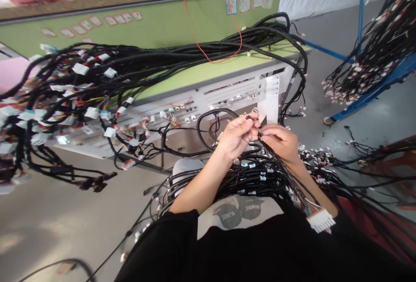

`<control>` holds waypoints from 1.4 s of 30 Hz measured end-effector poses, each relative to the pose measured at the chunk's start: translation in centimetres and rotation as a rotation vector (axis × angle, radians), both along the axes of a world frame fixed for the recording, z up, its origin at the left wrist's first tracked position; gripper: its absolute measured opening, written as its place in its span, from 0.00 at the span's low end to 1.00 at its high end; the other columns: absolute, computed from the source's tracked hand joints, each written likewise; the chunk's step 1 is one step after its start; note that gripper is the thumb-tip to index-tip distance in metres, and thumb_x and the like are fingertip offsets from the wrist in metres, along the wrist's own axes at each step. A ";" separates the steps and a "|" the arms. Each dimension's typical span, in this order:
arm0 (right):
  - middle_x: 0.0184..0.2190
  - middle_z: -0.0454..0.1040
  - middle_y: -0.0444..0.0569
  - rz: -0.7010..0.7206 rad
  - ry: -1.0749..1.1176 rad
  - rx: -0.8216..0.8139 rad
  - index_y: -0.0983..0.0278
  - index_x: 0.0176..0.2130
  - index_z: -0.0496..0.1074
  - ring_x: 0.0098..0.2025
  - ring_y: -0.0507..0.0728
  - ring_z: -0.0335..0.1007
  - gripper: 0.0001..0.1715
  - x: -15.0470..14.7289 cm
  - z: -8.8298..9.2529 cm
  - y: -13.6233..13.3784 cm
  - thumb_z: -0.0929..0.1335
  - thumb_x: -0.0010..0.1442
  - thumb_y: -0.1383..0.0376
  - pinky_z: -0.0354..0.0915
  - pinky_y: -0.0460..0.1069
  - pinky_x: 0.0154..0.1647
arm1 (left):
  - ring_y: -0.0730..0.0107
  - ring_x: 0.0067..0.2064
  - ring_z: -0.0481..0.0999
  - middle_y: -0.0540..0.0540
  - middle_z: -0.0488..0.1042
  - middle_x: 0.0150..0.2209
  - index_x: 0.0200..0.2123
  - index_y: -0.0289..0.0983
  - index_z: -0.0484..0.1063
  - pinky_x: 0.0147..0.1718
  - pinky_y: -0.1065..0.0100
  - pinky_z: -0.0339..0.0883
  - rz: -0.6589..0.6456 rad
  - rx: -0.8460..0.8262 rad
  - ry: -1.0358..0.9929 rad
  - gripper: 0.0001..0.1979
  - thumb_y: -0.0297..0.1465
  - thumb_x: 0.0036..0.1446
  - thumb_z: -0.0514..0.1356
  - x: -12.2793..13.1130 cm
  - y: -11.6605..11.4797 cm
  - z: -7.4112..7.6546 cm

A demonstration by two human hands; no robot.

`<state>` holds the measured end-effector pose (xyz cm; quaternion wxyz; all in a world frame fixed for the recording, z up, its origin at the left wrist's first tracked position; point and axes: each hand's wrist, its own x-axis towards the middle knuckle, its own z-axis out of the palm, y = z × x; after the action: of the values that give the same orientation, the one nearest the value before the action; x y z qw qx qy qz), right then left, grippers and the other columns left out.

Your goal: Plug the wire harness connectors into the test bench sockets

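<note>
My left hand (238, 134) is closed in a pinch around the thin end of a black wire harness (276, 158). Close beside it, my right hand (281, 142) pinches the same harness at a dark spot between the two sets of fingertips. Light-coloured wire ends (255, 111) stick up just past the left fingers; their exact shape is too small to make out. From the hands the harness runs down along my right forearm to a white multi-pin connector (321, 220) with coloured wires. More black harnesses with blue-and-white labels (248, 165) lie across my lap.
A green bench (169, 80) carries thick black cable bundles (156, 56), with many white connectors (80, 69) hanging at its left end. A red wire (195, 30) dangles in front. At right, a blue rack (377, 86) holds more harnesses, and others lie beside my right arm.
</note>
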<state>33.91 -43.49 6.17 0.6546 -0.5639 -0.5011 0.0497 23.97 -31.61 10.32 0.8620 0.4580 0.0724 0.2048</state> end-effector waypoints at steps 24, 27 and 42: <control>0.33 0.74 0.46 -0.182 -0.174 -0.115 0.61 0.35 0.73 0.35 0.53 0.69 0.06 -0.7 0.6 0.4 0.66 0.56 0.65 0.66 0.49 0.38 | 0.67 0.38 0.75 0.45 0.78 0.35 0.35 0.37 0.77 0.39 0.69 0.66 0.257 0.902 0.310 0.08 0.31 0.51 0.61 -3.1 0.6 -0.4; 0.32 0.74 0.47 -0.181 -0.305 -0.065 0.60 0.35 0.73 0.36 0.54 0.70 0.05 -0.6 0.7 0.4 0.66 0.57 0.67 0.66 0.50 0.39 | 0.66 0.39 0.75 0.45 0.78 0.36 0.36 0.37 0.78 0.40 0.68 0.67 0.266 0.930 0.327 0.09 0.32 0.51 0.62 -3.2 0.6 -0.4; 0.33 0.71 0.51 -0.204 -0.783 -0.175 0.63 0.34 0.72 0.41 0.57 0.65 0.11 -0.7 1.4 -0.5 0.61 0.61 0.69 0.64 0.53 0.44 | 0.65 0.38 0.76 0.46 0.79 0.36 0.34 0.40 0.78 0.41 0.68 0.67 0.303 1.220 0.378 0.06 0.31 0.51 0.61 -3.4 0.2 0.2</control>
<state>33.16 -43.95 7.56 0.3656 -0.6406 -0.6476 -0.1914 20.61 -31.36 10.49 0.3817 0.8775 0.1571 0.2442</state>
